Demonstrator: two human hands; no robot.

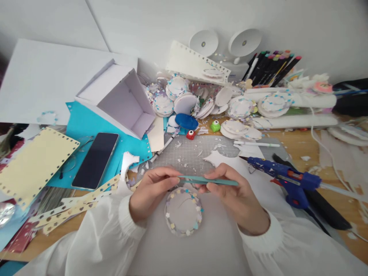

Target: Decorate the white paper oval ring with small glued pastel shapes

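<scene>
A slim teal tool [227, 181], which looks like tweezers, lies across between my hands. My right hand [234, 195] is closed round its wide end. At its narrow tip, my left hand [153, 189] pinches with thumb and fingertips; whatever sits between them is too small to make out. Just below the tool rests a round white disc [185, 212], ringed with small white, yellow, blue and lilac paper shapes. Beyond my hands, the grey cutting mat [186, 151] carries scattered paper scraps.
A blue glue gun [290, 178] lies at the right. On the left are a phone [96, 160], an open white box [123, 103] and a punched yellow sheet [37, 163]. Decorated discs [241, 107], a red punch [190, 134] and a green punch [215, 126] stand behind.
</scene>
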